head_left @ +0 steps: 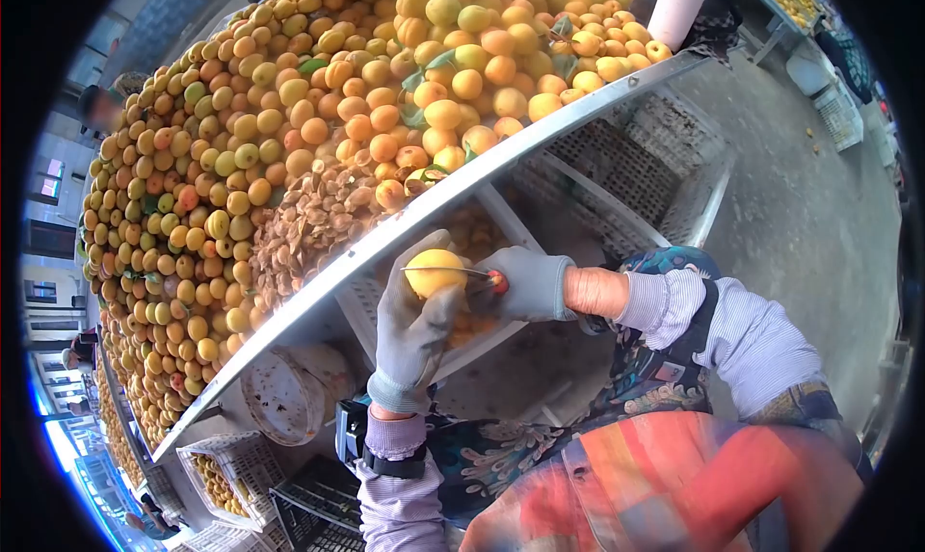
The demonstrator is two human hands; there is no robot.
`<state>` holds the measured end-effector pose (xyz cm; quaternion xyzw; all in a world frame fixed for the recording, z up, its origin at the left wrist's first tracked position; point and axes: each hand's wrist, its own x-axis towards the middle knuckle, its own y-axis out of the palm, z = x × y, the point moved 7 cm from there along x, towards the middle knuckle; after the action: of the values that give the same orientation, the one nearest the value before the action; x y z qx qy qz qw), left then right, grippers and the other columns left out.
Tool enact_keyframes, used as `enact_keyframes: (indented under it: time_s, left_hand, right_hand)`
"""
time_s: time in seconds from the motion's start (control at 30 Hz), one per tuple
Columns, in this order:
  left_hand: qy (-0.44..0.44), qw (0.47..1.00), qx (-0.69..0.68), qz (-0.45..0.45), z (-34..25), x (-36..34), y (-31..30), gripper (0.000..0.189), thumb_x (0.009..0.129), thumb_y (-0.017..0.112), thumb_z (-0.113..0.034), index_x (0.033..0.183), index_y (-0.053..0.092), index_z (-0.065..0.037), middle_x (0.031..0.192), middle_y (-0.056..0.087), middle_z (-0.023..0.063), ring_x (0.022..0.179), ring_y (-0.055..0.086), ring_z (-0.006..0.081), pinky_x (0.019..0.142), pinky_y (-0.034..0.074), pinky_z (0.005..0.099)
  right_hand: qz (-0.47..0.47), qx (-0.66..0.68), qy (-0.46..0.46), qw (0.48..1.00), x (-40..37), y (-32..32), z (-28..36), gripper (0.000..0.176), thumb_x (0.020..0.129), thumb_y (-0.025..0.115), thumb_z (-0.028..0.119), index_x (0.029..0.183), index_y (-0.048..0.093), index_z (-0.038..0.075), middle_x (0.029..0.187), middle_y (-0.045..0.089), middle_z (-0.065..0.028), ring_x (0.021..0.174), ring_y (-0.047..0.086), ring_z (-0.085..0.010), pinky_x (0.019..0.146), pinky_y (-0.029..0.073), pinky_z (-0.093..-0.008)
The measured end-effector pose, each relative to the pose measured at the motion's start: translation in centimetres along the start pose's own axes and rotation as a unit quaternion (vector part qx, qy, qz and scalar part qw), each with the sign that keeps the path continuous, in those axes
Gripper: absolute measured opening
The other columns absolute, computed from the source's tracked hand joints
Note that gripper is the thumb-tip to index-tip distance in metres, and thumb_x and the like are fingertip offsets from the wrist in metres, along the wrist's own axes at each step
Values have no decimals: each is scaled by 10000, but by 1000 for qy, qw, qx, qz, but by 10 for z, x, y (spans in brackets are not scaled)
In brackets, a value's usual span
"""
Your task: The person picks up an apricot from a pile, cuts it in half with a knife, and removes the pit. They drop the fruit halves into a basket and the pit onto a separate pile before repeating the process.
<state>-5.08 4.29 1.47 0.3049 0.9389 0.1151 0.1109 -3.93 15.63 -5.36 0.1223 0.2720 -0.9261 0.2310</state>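
Observation:
Gloved in grey, my left hand (412,326) is closed around a yellow apricot (436,273), thumb below and fingers behind it. My right hand (528,282), also in a grey glove, grips a small knife by its red handle (498,281). The thin knife blade (445,269) lies across the front of the apricot, touching it. Both hands are just off the metal edge of the sorting table (472,178), above a crate (482,345) that holds orange fruit pieces, partly hidden by my hands.
A large heap of apricots (241,157) covers the table, with a pile of brown pits (323,210) near its edge. Below stand a dirty white bucket (289,393), a white crate of fruit (226,475) and white crates (665,167). A pale cylindrical container (680,8) stands at the far corner.

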Motion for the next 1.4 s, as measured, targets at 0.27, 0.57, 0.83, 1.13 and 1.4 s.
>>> enact_keyframes:
  time_s: [0.27, 0.57, 0.83, 1.13, 1.4]
  left_hand:
    - [-32, 997, -22, -65, 22, 8, -18, 576, 879, 652, -187, 1355, 400, 17, 1145, 573, 108, 998, 580, 160, 853, 504, 273]
    - [-24, 997, -29, -74, 12, 4, -7, 556, 862, 657, -149, 1336, 423, 20, 1131, 581, 109, 983, 587, 155, 842, 506, 271]
    - [-15, 978, 199, -60, 12, 7, -21, 550, 813, 672, -12, 1315, 448, 10, 1036, 589, 77, 881, 609, 149, 759, 531, 266]
    - [-28, 993, -92, -68, 18, 5, -13, 522, 813, 665, 2, 1293, 459, 18, 1039, 587, 69, 897, 590, 132, 818, 503, 267]
    - [-79, 996, -3, -52, 31, 8, -4, 508, 829, 662, -4, 1292, 454, 12, 1064, 580, 89, 919, 609, 142, 784, 526, 256]
  right_hand:
    - [7, 48, -1, 999, -3, 3, 2, 228, 858, 595, 285, 922, 622, 68, 746, 637, -127, 697, 623, -228, 664, 483, -360]
    - [-26, 44, -79, 996, -6, 0, 8, 243, 849, 605, 286, 926, 633, 57, 727, 635, -130, 681, 619, -238, 660, 479, -365]
    - [5, -54, 28, 998, -4, -3, -11, 235, 816, 601, 281, 834, 611, 47, 687, 620, -143, 667, 622, -274, 645, 482, -366]
    - [-4, 27, -48, 998, -12, -3, 4, 291, 837, 597, 308, 784, 606, 22, 645, 590, -146, 601, 579, -252, 614, 460, -357]
    - [65, 28, 39, 997, -13, 1, -8, 224, 791, 614, 240, 833, 646, 22, 681, 630, -130, 623, 596, -226, 600, 468, -344]
